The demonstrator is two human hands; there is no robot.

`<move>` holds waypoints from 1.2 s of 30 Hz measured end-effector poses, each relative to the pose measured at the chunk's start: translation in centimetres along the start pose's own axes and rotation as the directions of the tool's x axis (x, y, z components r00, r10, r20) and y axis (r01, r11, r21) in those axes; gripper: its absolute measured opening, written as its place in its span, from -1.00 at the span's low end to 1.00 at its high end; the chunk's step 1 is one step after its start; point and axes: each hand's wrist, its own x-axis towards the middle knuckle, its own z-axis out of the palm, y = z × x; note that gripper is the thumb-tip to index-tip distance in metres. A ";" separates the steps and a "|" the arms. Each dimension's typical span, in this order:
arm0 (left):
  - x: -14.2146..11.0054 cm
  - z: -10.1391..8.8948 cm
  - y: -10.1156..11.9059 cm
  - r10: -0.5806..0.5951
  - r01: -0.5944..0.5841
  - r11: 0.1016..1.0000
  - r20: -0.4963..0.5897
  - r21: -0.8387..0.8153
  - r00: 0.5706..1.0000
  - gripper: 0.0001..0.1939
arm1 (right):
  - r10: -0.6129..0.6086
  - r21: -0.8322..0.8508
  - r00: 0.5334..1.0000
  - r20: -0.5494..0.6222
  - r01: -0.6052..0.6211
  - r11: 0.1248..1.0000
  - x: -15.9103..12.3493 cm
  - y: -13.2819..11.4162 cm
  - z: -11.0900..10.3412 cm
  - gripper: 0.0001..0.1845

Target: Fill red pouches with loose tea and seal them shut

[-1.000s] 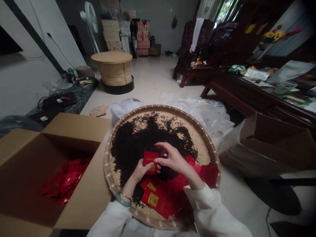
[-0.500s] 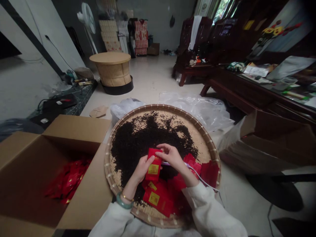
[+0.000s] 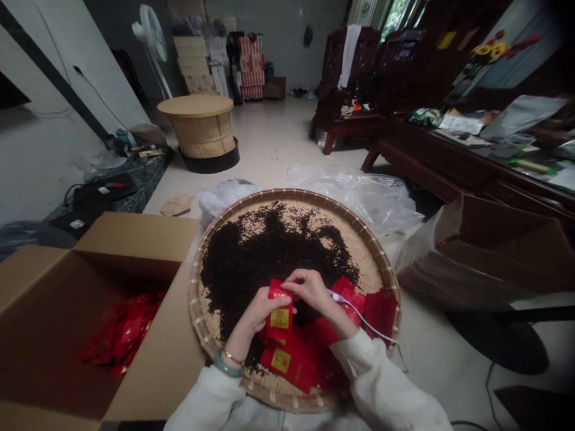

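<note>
Two hands, one red packet (image 3: 279, 325) between them, above one round woven tray (image 3: 196, 317). Left hand (image 3: 262, 309) grips packet's side; right hand (image 3: 311, 288) pinches its top edge. One purple tool (image 3: 336, 296) with one white cord (image 3: 365, 323) by right hand; can't tell if held. In tray: one dark leaf heap (image 3: 265, 257), several loose red packets (image 3: 296, 364), overlapping, no exact count. Two open cartons: left carton (image 3: 144, 234) holds many red packets, uncountable; right carton (image 3: 507, 257) beyond tray's right side.
</note>
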 end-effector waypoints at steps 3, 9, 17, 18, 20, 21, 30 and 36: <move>0.2 0.0 -0.3 -0.010 0.011 0.999 0.011 -0.031 1.000 -0.49 | -0.047 -0.045 0.998 -0.035 0.046 0.998 -0.1 0.3 0.0 -0.77; 0.5 -0.1 -0.9 0.007 -0.009 0.999 -0.054 -0.032 0.999 -0.49 | -0.062 -0.110 0.998 -0.025 0.058 0.992 0.4 0.8 -0.9 -0.78; 0.6 -1.4 -0.7 0.066 -0.078 0.994 -0.153 -0.072 0.986 -0.45 | -0.084 -0.759 0.990 0.115 0.142 0.636 -3.0 5.1 -3.6 -0.27; 0.6 -1.4 -0.7 0.075 -0.087 0.994 -0.156 -0.072 0.985 -0.45 | -0.084 -0.801 0.991 0.105 0.134 0.584 -3.4 5.7 -3.6 -0.26; 0.8 -1.4 -0.7 0.087 -0.099 0.992 -0.149 -0.073 0.985 -0.45 | -0.098 -0.841 0.991 0.089 0.128 0.526 -3.8 6.8 -3.5 -0.33; 0.8 -1.3 -0.7 0.088 -0.100 0.992 -0.144 -0.074 0.986 -0.45 | -0.107 -0.843 0.990 0.090 0.134 0.520 -3.8 7.2 -3.4 -0.37; 0.1 -1.4 0.0 0.088 -0.089 0.996 -0.150 -0.002 0.985 -0.49 | -0.163 -0.445 0.987 -0.006 0.143 0.884 -2.7 5.5 -5.5 -0.54; 0.6 -1.1 -0.5 0.143 -0.125 0.975 -0.087 0.185 0.986 -0.58 | -0.166 -0.313 0.964 0.206 0.226 0.922 -1.8 0.2 -5.8 -0.57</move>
